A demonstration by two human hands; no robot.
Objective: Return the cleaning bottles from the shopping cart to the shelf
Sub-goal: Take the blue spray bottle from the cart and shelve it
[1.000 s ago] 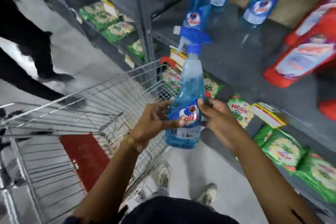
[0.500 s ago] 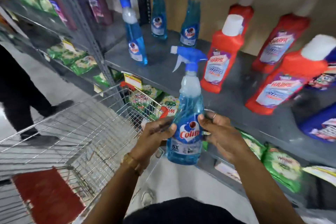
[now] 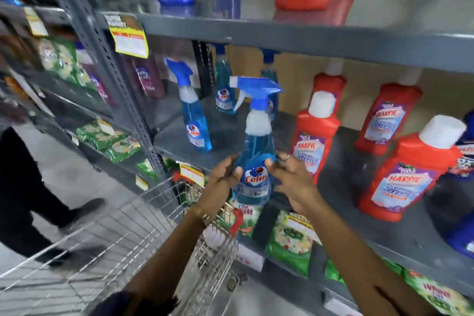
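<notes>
The shelf now fills the view, where half a second ago it lay further off, so the bottle has come up level with its row, judged ready to set down. It stands upright above the cart, just short of the shelf edge. The left hand and right hand curl half closed, fingertips pressing its label from either side.

Four blue spray bottles, five red bottles, two hands
</notes>
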